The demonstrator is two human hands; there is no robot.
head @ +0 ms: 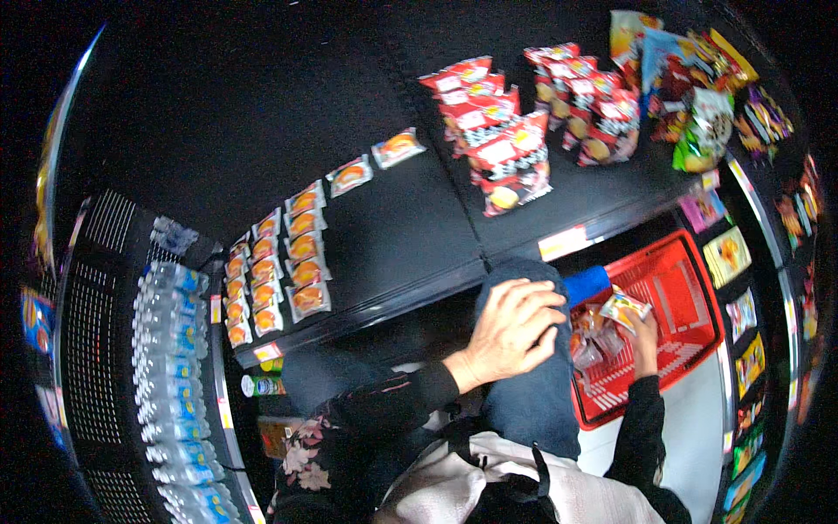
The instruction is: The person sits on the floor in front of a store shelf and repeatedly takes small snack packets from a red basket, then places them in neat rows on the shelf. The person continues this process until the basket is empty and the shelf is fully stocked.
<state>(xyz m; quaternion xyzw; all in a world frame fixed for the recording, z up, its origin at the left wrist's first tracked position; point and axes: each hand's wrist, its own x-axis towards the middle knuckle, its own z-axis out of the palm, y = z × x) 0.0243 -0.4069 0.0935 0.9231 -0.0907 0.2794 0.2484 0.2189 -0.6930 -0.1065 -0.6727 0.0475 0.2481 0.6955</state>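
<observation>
My left hand (517, 327) rests with spread fingers on my knee (530, 406), in dark trousers, holding nothing. Over a red plastic shopping basket (707, 295), my right hand (645, 337) grips a small wrapped snack pack (625, 308) with a white and yellow wrapper. Several clear-wrapped items (592, 337) lie in the basket's left part, just left of that pack. Rows of small packaged snacks (304, 245) with round orange pictures stand on the black shelf (393, 229). Red and black chip bags (510, 164) stand farther right on it.
Water bottles (177, 373) line a shelf at the left. More snack bags (707, 124) are at the upper right, with packets (727, 255) on a side shelf right of the basket. The black shelf's front edge (393, 301) runs just beyond my knees. Canisters (262, 385) show below it.
</observation>
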